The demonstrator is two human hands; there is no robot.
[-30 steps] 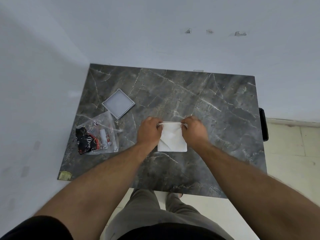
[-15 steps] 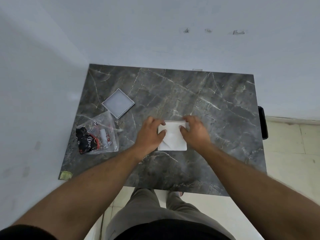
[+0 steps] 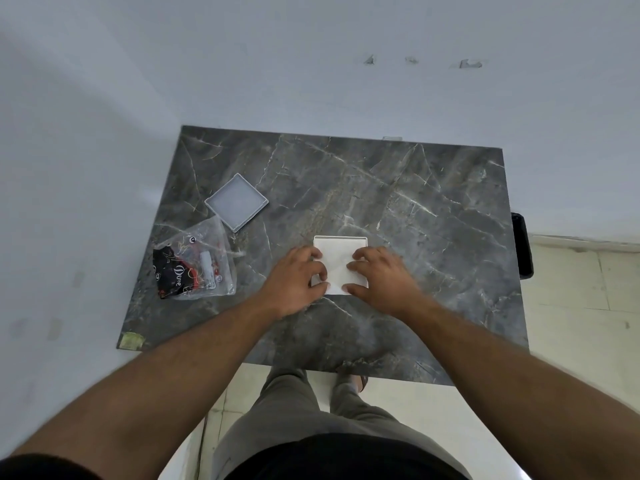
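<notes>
Head view looks down on a dark marble-patterned desk (image 3: 398,188) pushed into a corner of pale walls, with a folded white paper (image 3: 341,259) lying flat around its middle, about as far from the left edge as from the right. The paper is a near-square with diagonal creases across its top, its far edge running parallel to the far edge of the desk. Both hands rest on it from the near side. The left hand (image 3: 298,277) covers the paper's left edge, fingers bent with their tips and the thumb pressed down on the sheet rather than wrapped round it. The right hand (image 3: 381,278) lies over the right edge, fingers spread and laid flat on the paper, gripping nothing. Toward the left edge of the desk, well apart from the paper, sits a clear plastic bag (image 3: 207,247) holding a black wrapper with white lettering and small red and white bits. Just beyond it, toward the far left corner, lies a square translucent tray (image 3: 236,201) turned at an angle. A small yellowish sticker (image 3: 131,340) marks the near left corner.
</notes>
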